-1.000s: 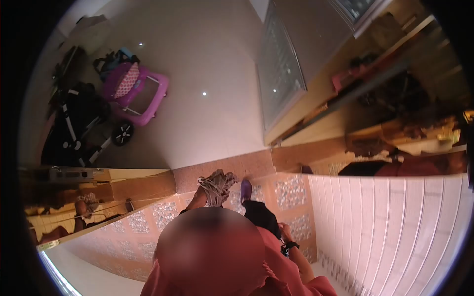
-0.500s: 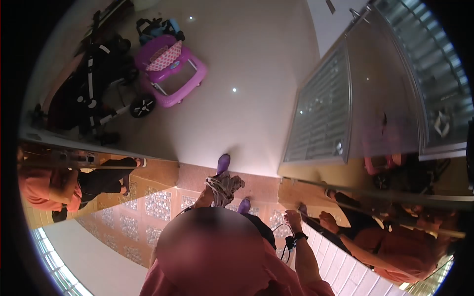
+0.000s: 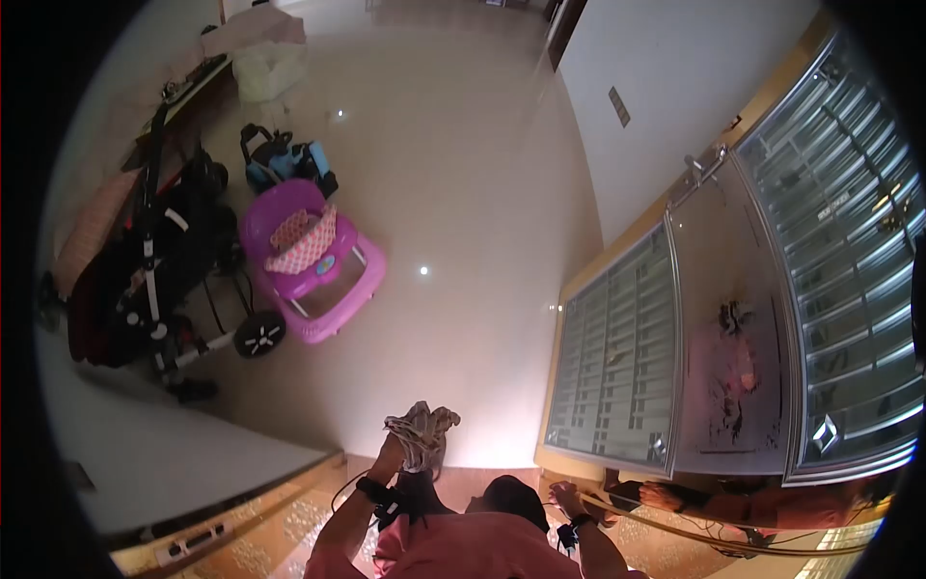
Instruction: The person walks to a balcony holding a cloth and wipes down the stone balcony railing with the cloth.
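A crumpled grey-brown cloth (image 3: 422, 434) hangs from my left hand (image 3: 391, 454), whose fingers are mostly covered by it. A dark band is on that wrist. My right hand (image 3: 566, 497) is low at my right side, beside the door's edge, with its fingers curled; whether anything is in them is too small to tell. Below the cloth, my dark trouser legs (image 3: 513, 496) show at the doorway's threshold.
A purple baby walker (image 3: 352, 299) stands on the glossy floor (image 3: 453, 193) ahead left, beside a black stroller (image 3: 145, 280) and a blue wheeled item (image 3: 280, 159). An open door with glass panels (image 3: 617, 357) is at the right, by a white wall (image 3: 666, 77).
The view has tilted up and moved forward to the doorway, showing more of the room. The cloth has stayed in my left hand. My right hand remains at my right side.
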Demonstrator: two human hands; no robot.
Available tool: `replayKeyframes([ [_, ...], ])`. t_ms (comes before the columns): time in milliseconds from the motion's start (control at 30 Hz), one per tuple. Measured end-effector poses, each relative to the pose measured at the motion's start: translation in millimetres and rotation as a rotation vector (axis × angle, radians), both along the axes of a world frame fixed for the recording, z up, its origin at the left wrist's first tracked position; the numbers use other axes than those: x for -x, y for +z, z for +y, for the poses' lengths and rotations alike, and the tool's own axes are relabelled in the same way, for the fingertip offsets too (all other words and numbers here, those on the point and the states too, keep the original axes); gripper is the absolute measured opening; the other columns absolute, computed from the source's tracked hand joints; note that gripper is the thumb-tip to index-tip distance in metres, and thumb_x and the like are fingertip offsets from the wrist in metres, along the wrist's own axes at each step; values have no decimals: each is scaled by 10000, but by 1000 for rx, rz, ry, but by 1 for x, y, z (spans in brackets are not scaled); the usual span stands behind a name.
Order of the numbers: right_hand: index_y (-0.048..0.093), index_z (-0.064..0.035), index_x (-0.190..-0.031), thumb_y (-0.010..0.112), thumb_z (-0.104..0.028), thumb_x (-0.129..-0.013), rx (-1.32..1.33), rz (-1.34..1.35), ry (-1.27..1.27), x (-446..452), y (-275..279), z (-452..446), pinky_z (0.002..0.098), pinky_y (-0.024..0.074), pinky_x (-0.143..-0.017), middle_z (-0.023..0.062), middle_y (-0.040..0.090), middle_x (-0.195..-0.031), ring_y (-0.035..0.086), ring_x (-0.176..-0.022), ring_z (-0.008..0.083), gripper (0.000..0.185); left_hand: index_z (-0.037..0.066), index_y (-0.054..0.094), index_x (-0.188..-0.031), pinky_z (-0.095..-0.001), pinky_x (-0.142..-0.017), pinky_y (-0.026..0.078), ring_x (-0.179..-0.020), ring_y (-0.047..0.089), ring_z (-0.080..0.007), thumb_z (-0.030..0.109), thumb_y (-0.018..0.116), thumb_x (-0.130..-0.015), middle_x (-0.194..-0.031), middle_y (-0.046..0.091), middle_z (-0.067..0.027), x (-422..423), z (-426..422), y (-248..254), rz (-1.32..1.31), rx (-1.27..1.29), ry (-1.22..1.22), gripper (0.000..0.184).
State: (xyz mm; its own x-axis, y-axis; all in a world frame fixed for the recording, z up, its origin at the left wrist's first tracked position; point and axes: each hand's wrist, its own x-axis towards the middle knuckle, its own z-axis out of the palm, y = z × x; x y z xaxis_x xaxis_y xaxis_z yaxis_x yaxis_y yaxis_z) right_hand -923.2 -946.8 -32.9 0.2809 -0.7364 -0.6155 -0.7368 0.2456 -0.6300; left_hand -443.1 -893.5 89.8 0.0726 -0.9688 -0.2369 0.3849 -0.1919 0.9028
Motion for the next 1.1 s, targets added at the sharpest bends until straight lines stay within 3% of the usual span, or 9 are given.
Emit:
replayKeyframes([
  [233,636,-25,-936,567,-186,-849,-309,-106,-352,-90,57,-83,242,454,-448,75,618,-755,572,-561,124,196,40,448,-1262,-301,-889,466,-1021,561,-169,136,519,-916,-1172,572,-56,-54,-66,-16,424,-24,176,366],
  [467,653,-157,-799,517,-248,-794,301,334,785,-122,-6,-155,433,525,-623,113,660,-755,649,-701,312,164,66,458,-1275,-324,-892,484,-1028,569,-180,183,519,-931,-1189,566,-69,-95,-129,-55,358,45,264,368],
  [633,634,-79,-871,660,-246,-695,-13,-2,433,-161,-14,-229,408,529,-655,129,658,-836,646,-772,316,243,70,462,-1238,-304,-853,473,-1001,548,-143,173,483,-949,-1142,554,-36,-135,-202,0,122,-90,343,307],
  [667,626,-85,-980,721,-255,-626,469,213,1042,-159,-43,-250,415,533,-663,115,644,-866,639,-792,310,404,70,466,-1245,-318,-857,486,-1001,562,-160,183,500,-941,-1150,563,-47,-147,-213,-2,169,-80,317,325],
  [767,654,-120,-997,630,-256,-793,-203,-127,216,-201,-39,-310,306,537,-525,59,661,-877,661,-705,188,246,72,475,-1247,-330,-861,498,-998,575,-175,198,517,-932,-1156,572,-56,-187,-245,-30,245,-73,312,341],
  [833,656,-107,-953,612,-223,-804,361,37,694,-222,-66,-363,300,525,-523,58,663,-802,657,-687,180,194,74,480,-1242,-328,-861,497,-995,574,-174,202,518,-931,-1153,571,-54,-199,-261,-31,304,-66,337,338],
  [900,653,-100,-924,583,-176,-816,-223,-42,16,-283,-1,-418,291,529,-563,55,658,-750,654,-673,166,149,67,485,-1237,-314,-887,479,-1028,560,-171,205,509,-934,-1181,563,-57,-215,-285,0,-569,-112,111,334],
  [967,638,-37,-993,507,-205,-876,-100,-62,89,-317,0,-468,286,532,-506,74,659,-755,640,-625,140,243,48,475,-1258,-313,-931,447,-1072,542,-183,197,528,-921,-1207,556,-69,-219,-308,35,-79,-123,277,372],
  [1100,638,-40,-980,546,-229,-857,-139,-139,-81,-388,53,-528,266,497,-483,80,651,-758,630,-623,137,244,32,473,-1218,-298,-904,451,-1049,531,-153,154,500,-919,-1168,556,-67,-240,-344,35,-898,-62,229,324],
])
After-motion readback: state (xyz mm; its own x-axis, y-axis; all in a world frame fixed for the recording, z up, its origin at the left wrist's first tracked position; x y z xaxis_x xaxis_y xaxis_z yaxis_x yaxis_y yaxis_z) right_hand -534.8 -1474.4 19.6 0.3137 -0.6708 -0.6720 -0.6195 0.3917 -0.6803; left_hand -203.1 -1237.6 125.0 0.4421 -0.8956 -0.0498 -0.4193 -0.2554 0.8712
